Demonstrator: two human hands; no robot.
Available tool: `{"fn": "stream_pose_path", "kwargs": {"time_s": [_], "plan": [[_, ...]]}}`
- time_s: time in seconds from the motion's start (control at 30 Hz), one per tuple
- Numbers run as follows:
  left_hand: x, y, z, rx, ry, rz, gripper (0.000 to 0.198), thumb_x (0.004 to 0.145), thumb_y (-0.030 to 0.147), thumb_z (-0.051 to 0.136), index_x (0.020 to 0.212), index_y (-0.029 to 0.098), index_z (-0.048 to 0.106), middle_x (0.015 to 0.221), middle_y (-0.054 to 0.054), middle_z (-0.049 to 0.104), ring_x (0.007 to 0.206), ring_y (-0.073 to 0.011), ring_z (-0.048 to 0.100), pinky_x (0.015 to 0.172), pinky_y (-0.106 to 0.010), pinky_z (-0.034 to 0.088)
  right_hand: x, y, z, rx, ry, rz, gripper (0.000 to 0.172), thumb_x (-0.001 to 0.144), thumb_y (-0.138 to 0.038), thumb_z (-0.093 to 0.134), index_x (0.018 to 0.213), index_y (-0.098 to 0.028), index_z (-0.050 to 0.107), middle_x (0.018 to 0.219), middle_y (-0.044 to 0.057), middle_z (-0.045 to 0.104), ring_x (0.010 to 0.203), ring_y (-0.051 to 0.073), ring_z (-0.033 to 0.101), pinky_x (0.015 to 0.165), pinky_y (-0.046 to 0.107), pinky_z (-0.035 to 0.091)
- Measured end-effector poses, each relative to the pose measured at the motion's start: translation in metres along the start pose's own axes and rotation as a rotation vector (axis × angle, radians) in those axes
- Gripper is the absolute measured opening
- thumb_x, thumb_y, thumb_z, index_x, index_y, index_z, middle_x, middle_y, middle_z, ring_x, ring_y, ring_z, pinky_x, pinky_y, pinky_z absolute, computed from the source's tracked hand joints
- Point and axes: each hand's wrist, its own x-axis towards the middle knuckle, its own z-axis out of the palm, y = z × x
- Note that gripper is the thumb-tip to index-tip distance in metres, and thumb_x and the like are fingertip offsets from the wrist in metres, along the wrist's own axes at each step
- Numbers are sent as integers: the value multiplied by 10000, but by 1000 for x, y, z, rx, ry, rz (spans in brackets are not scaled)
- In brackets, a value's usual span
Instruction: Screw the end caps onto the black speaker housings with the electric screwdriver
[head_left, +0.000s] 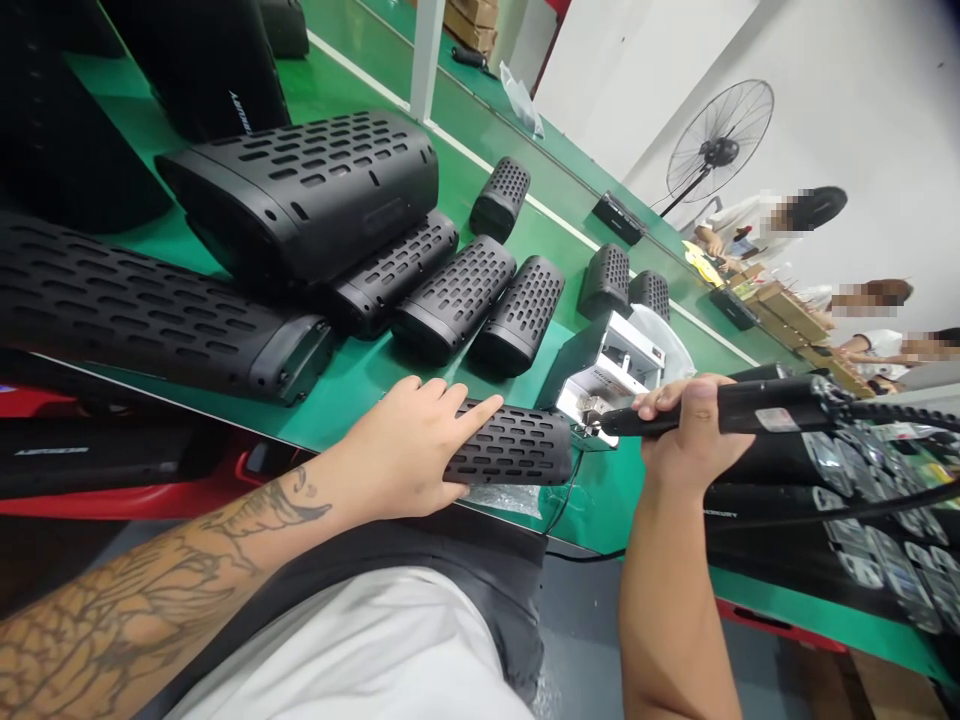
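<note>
A worker in a white shirt steadies a slotted black case [517, 447] with the left hand [412, 445], fingers over its top and thumb along the near edge, at the front edge of a green surface [330, 420]. The right hand [690, 425] is wrapped around a black powered driver [735, 407], held roughly level, its tip at the front of a small metal-faced machine [611, 370] just beside the case's right end. Whether tip and machine touch cannot be told. More slotted cases [456, 295] stand beyond the left hand, a larger one [315, 190] resting over another. In the background, co-workers [757, 225] sit near a standing fan [720, 150].
</note>
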Motion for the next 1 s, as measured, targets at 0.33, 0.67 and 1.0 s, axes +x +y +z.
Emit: {"fn": "stream_pose_path", "kwargs": {"time_s": [0.33, 0.67, 1.0], "plan": [[-38, -40, 26, -254, 359, 166, 968, 946, 397, 914, 1795, 263, 469, 1781, -248, 525, 1642, -523, 547, 1381, -746, 465, -15, -50, 5, 70, -48, -62, 400, 915, -546, 988, 893, -251, 719, 614, -90, 667, 439, 143, 603, 513, 324, 621], [-49, -65, 88, -655, 436, 59, 1252, 814, 413, 1056, 1818, 325, 312, 1804, -204, 488, 1660, -459, 590, 1383, -623, 556, -83, -125, 103, 425, -542, 237, 350, 1039, -594, 912, 1002, -287, 750, 718, -74, 697, 522, 142, 666, 651, 376, 641], [-46, -61, 86, -736, 467, 85, 1182, 808, 404, 1060, 1772, 317, 381, 1732, -179, 556, 1572, -412, 659, 1350, -596, 581, -93, -86, 147, 527, -721, 216, 307, 975, -457, 985, 987, -251, 757, 695, -85, 702, 504, 109, 669, 611, 285, 659]]}}
